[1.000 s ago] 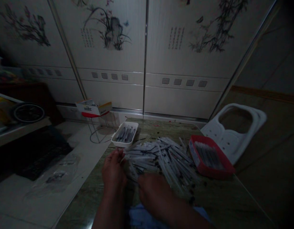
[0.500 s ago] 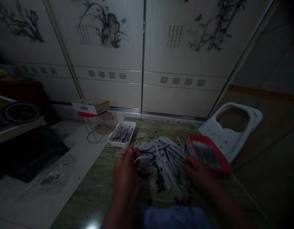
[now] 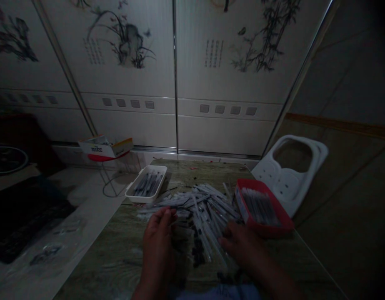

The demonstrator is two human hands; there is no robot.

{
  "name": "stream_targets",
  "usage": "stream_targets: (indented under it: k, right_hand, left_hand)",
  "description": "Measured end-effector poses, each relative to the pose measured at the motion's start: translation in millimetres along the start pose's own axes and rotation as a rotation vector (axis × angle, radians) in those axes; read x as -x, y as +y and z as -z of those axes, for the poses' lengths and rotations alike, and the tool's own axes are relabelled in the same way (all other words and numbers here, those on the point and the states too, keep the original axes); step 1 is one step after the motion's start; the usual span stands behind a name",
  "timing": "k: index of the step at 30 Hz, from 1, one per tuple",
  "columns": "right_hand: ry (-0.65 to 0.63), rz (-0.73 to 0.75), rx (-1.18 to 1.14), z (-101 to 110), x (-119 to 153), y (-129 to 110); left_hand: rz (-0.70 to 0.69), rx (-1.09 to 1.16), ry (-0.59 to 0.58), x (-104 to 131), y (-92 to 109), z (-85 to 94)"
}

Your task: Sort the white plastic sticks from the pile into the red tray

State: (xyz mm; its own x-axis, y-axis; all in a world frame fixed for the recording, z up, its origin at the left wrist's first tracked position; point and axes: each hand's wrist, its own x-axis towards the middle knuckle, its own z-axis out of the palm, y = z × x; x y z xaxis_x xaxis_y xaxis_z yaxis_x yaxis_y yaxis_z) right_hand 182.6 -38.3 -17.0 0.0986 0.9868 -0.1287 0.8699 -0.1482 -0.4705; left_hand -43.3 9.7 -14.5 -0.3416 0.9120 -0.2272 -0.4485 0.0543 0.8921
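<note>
Hands at a tube pile

A white rectangular plastic tray [image 3: 139, 199] sits left of the pile of slender translucent plastic tubes [image 3: 202, 208]. Left hand [image 3: 158, 233]: fingertips closed, near its edge, grip unclear. Right hand [image 3: 242, 242]: fingers curled at its right side, grip unclear. Right of it: red plastic tub [image 3: 261, 229].

Hands [image 3: 159, 233] near a pile of pens [image 3: 208, 212].

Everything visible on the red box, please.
The red box looks like plastic: open top, rounded corners, pale patch on its left outer wall. It sits upright on the table, right of the loose pile, set at an angle. Slim pale tubes lie side by side inside. The right hand is near its closest left corner; contact is unclear. Base hidden.
</note>
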Motion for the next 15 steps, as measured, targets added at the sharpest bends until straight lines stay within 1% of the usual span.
stream_targets:
  k: [7,11,15]
  right_hand:
    - [0.007,-0.007,0.044,-4.6,-2.7,2.6]
    - [0.020,0.004,0.039,-6.4,-6.0,4.7]
    - [0.030,-0.015,0.034,-5.7,-7.9,6.2]
  left_hand:
    - [-0.019,-0.078,-0.066,2.9,-5.1,-0.9]
    - [-0.002,-0.108,-0.081,6.4,-6.2,-2.9]
    - [0.035,-0.093,-0.116,11.7,-4.6,-6.7]
